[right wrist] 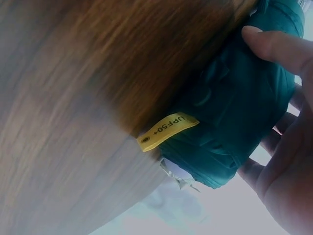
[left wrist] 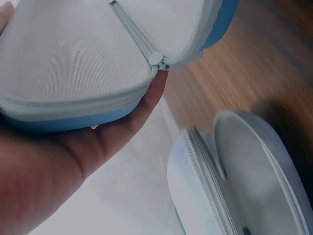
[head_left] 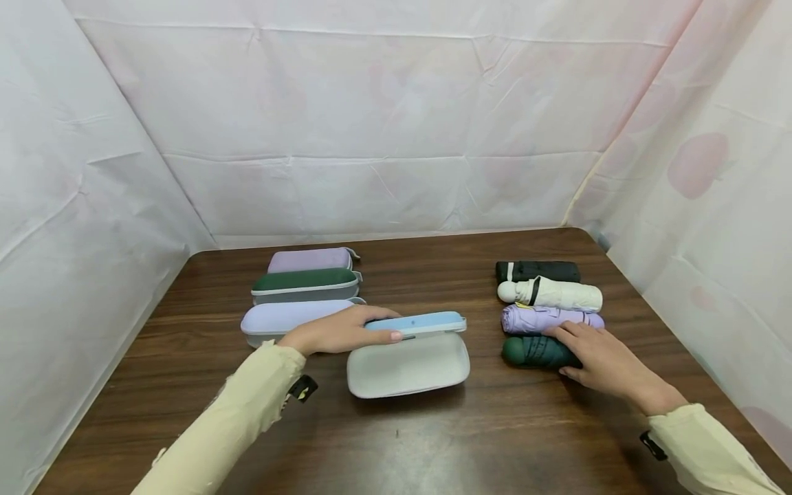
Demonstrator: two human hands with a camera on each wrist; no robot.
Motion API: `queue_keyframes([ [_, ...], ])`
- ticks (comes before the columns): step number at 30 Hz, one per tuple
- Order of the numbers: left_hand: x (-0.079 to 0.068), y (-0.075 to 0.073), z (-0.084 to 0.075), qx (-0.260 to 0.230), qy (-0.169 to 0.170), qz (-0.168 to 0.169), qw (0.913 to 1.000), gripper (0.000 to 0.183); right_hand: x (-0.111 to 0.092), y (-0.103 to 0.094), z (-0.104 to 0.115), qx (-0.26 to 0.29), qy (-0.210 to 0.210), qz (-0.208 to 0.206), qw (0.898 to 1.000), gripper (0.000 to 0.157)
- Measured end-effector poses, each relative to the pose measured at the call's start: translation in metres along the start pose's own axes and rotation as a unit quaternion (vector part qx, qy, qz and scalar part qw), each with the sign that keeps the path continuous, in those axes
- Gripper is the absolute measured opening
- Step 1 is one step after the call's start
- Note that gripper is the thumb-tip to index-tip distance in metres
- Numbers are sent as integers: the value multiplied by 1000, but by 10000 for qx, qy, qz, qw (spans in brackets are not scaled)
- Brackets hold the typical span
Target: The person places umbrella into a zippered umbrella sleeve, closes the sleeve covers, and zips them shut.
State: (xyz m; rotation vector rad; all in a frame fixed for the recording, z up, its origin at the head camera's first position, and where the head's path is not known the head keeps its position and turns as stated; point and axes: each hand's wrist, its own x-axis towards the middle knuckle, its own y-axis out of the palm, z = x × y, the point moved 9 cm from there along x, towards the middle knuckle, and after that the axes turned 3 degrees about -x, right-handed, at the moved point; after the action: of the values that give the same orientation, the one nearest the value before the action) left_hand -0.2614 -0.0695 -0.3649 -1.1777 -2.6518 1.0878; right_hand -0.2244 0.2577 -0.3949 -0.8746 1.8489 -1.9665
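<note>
My left hand (head_left: 346, 330) holds the raised lid of a light blue zippered case (head_left: 408, 371), which lies unzipped with its pale grey inside showing. In the left wrist view the fingers curl beneath the blue shell (left wrist: 80, 122), near the zipper pull (left wrist: 156, 59). My right hand (head_left: 609, 361) grips a folded dark green umbrella (head_left: 538, 351), thumb on the near side and fingers on the far side. A yellow tag (right wrist: 168, 131) reading UPF50+ sticks out from it in the right wrist view. Right behind it lies a folded lavender umbrella (head_left: 538, 319).
Farther back on the right are a white umbrella (head_left: 563, 295) and a black one (head_left: 551, 271). At the left stand a lavender-blue case (head_left: 287, 317), a green and grey case (head_left: 303, 280) and a purple case (head_left: 309, 259). White sheeting (head_left: 371, 124) surrounds the wooden table (head_left: 396, 454).
</note>
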Motion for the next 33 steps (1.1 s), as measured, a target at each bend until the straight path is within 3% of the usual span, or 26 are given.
queue_keyframes([
  [6, 26, 9, -5, 117, -23, 151, 9998, 59, -1, 1, 0, -9, -38, 33, 10000, 70],
  [13, 51, 20, 2, 326, -94, 277, 9990, 65, -4, -1, 1, -130, 76, -143, 9998, 66],
  [23, 55, 17, 18, 216, -277, 211, 9992, 59, -2, 0, 1, -263, 328, -377, 9984, 59],
  [33, 59, 19, 26, -11, -440, 297, 9986, 66, 2, -8, 15, -375, 329, -566, 9971, 58],
])
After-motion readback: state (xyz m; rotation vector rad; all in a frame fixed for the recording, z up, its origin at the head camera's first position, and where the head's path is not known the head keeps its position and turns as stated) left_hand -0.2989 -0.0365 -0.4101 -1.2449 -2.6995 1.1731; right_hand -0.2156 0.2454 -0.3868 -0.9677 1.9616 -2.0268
